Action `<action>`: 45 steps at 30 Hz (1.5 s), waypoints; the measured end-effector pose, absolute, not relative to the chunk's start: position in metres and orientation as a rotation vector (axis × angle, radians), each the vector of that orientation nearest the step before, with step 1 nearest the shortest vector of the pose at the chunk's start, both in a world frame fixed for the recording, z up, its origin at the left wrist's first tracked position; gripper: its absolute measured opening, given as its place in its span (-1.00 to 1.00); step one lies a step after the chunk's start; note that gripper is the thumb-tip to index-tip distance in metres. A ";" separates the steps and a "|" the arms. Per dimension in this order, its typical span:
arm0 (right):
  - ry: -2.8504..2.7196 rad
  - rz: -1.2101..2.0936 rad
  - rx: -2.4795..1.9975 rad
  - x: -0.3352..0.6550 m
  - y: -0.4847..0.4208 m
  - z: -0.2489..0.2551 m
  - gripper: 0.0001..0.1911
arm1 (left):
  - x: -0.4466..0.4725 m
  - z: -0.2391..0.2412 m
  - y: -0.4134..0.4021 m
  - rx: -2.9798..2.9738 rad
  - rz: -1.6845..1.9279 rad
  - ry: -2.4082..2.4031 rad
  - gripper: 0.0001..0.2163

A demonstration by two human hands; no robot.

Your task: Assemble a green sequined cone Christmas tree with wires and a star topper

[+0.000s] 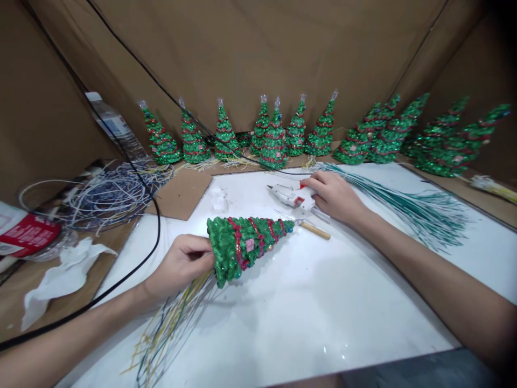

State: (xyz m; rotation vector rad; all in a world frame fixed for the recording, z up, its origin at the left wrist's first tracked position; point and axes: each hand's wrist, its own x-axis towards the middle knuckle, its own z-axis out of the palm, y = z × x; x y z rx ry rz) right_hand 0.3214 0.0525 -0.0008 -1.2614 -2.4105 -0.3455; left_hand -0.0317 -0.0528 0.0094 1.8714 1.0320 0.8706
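Left of centre in the frame, our left hand (188,264) pinches the base of a green Christmas tree (252,245), tipped sideways mid-frame; right of centre, we hold a white glue gun (288,195) in our right hand (334,195)

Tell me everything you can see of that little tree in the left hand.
The small tree is a cone of ruffled, glittery green tiers, plastic-looking, wound with red garland and dotted with a pink square and small round ornaments. A clear-looking tip piece caps it. It is held sideways, tip pointing right, over the white tabletop; whether it touches that surface is unclear. The left hand grips its wide base, where yellow, white and green wires trail below.
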 end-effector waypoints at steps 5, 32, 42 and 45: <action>-2.196 -0.474 -1.284 0.309 0.024 0.022 -0.79 | -0.033 0.009 -0.054 1.912 0.888 1.053 -0.77; -2.193 -0.383 -0.775 0.264 -0.034 0.040 -0.72 | -0.037 0.006 -0.054 1.844 0.885 0.995 -0.90; -2.133 -0.477 -0.758 0.264 -0.033 0.034 -0.76 | -0.036 0.008 -0.053 1.853 0.882 0.959 -0.89; -2.156 -0.462 -0.729 0.264 -0.033 0.035 -0.79 | -0.036 0.009 -0.054 1.866 0.888 0.964 -0.89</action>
